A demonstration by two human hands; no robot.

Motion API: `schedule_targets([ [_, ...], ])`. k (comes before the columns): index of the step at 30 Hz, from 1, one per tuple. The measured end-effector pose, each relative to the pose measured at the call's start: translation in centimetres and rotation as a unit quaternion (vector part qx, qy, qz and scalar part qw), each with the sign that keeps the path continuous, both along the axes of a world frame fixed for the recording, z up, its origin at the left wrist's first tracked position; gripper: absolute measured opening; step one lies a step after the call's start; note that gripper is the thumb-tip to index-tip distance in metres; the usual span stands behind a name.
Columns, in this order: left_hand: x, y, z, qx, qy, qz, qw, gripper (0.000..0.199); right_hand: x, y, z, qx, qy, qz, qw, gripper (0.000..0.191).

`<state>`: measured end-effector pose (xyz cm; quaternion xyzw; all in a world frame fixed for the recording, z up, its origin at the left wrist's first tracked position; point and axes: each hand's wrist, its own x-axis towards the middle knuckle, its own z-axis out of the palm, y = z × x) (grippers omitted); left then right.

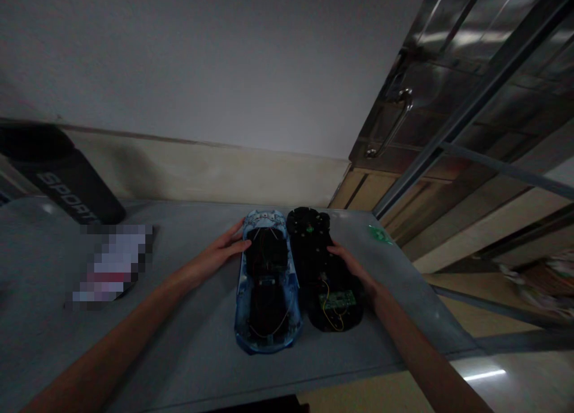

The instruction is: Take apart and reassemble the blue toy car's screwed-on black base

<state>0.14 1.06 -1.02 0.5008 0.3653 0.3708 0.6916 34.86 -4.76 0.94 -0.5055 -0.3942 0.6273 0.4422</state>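
Note:
A blue toy car body [243,305] lies upside down on the grey table, its dark inside facing up. My left hand [228,245] holds its left edge, with the thumb over the rim. Right beside the body is a black car chassis [309,254] with a green circuit board [337,300] and a loose yellow wire at its near end. My right hand [347,262] grips the right side of the chassis, its fingers partly hidden by the dark part.
A black bottle marked SPORT [76,183] stands at the left, near a blurred-out flat item [117,260]. A small green object [379,233] lies by the right edge of the grey table [188,347]. A wall rises behind; a metal frame [466,120] stands at the right.

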Motion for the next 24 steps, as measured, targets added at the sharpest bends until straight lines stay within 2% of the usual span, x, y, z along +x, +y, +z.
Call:
schedule_targets([
  [8, -0.1, 0.1, -0.4, 0.015, 0.018, 0.010, 1.000, 0.100, 0.5, 0.3, -0.8, -0.018, 0.004, 0.007, 1.000, 0.059],
  [16, -0.1, 0.1, -0.3, 0.001, 0.017, 0.007, 1.000, 0.099, 0.5, 0.4, -1.0, 0.003, 0.012, 0.013, 1.000, 0.057],
  [24, 0.0, 0.0, 0.0, 0.006, 0.007, -0.002, 1.000, 0.097, 0.6, 0.4, -1.0, -0.015, 0.003, 0.010, 1.000, 0.055],
])
